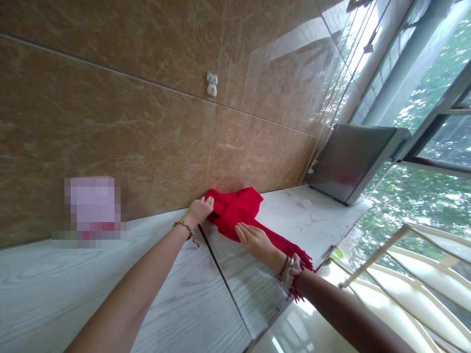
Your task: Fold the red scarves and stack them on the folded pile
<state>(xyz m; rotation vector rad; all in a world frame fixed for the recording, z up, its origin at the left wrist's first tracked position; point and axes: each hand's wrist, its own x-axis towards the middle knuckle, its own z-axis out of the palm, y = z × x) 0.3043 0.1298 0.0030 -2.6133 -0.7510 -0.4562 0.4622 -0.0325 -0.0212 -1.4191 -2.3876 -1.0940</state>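
A red scarf point(235, 208) with a fringed end lies bunched and partly folded on a pale wood-grain surface point(165, 289), up against the tiled wall. At the scarf's left edge, my left hand point(200, 210) has its fingers curled closed on the cloth. My right hand point(257, 242) rests on the scarf's near side with its fingers stretched out over the fabric; its thumb is hidden. The fringe point(300, 257) trails to the right, passing behind my right wrist. Both wrists wear bracelets.
Brown marble-look tiles point(147, 122) line the wall, with a small white cat figure point(212, 84) fixed on it. A blurred-out pink object point(93, 203) stands at left. At right are a grey metallic box-like appliance point(349, 162), a window and a cream-coloured rack point(397, 279).
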